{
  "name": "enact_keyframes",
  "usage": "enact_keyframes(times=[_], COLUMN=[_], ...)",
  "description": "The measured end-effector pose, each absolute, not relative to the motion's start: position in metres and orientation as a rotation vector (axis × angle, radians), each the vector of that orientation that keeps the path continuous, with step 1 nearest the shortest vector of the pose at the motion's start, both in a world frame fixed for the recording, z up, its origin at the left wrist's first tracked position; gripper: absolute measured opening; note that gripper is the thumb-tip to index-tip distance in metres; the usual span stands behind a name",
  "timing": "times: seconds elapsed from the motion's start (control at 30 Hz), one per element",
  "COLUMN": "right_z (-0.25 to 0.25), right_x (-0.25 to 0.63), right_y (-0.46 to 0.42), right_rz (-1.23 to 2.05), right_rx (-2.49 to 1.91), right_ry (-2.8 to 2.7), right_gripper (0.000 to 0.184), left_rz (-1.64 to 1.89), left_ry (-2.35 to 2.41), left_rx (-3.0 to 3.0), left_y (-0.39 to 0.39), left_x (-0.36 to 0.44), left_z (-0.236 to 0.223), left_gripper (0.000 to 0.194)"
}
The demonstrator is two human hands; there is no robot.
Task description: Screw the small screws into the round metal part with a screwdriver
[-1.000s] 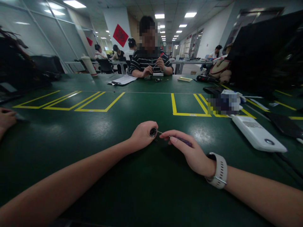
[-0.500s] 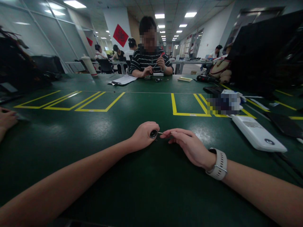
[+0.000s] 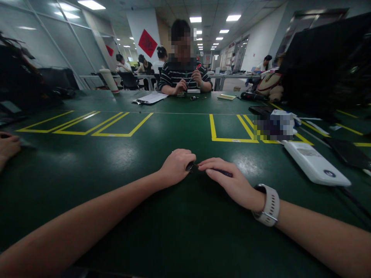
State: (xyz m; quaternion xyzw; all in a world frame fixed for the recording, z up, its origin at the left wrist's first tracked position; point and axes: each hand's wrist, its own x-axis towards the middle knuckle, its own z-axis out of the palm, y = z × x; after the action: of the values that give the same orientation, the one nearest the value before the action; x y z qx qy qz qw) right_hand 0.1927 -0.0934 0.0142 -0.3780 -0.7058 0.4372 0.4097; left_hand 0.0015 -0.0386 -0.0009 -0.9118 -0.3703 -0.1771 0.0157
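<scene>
My left hand (image 3: 175, 168) is closed around a small round metal part (image 3: 189, 166), its dark hollow end turned towards me. Facing it from the right, my right hand (image 3: 233, 181) grips a slim screwdriver (image 3: 225, 172) between thumb and fingers. The dark purple handle lies under the fingers, and the thin shaft points left at the metal part. Whether the tip touches the part, I cannot tell. Just below the left hand's fingers, a tiny ring-like piece (image 3: 191, 171) shows against the green table (image 3: 185, 231).
To the right lie a white device (image 3: 317, 164) with a round dark window and a black flat object (image 3: 348, 152). Yellow tape (image 3: 234, 140) marks the table. A co-worker (image 3: 185, 73) sits opposite, near a clipboard (image 3: 152, 97). Another person's hand (image 3: 8, 146) rests at the left edge.
My right hand has turned slightly, so the screwdriver's dark handle now shows under its fingers. My left hand has tilted the metal part, and its open end is less visible.
</scene>
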Motion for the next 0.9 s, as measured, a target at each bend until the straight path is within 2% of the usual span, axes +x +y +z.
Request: enact_keyframes(times=[0.17,0.27,0.4,0.5,0.57,0.7,0.9], right_z=[0.007,0.004,0.006,0.011,0.012,0.009,0.004], right_x=[0.197,0.197,0.196,0.194,0.194,0.197,0.199], right_y=[-0.083,-0.082,-0.088,-0.094,-0.095,-0.089,-0.078], right_rz=[1.437,1.491,1.301,1.079,1.047,1.279,1.537], right_rx=[-0.887,-0.889,-0.910,-0.948,-0.961,-0.934,-0.873], right_ry=[-1.496,-1.442,-1.597,-1.776,-1.809,-1.652,-1.390], right_gripper=[0.020,0.019,0.021,0.020,0.019,0.018,0.017], left_rz=[-0.624,-0.739,-0.784,-0.699,-0.631,-0.594,-0.792], left_ry=[-1.159,-1.223,-1.320,-1.303,-1.249,-1.167,-1.237], left_rx=[-2.874,-2.926,-2.886,-2.844,-2.833,-2.840,-2.924], left_y=[-0.038,-0.035,-0.033,-0.034,-0.036,-0.039,-0.035], left_x=[-0.001,-0.002,-0.001,0.001,0.002,0.001,-0.002], left_z=[0.000,-0.002,-0.003,-0.002,-0.001,0.001,0.000], left_gripper=[0.009,0.007,0.007,0.008,0.009,0.010,0.008])
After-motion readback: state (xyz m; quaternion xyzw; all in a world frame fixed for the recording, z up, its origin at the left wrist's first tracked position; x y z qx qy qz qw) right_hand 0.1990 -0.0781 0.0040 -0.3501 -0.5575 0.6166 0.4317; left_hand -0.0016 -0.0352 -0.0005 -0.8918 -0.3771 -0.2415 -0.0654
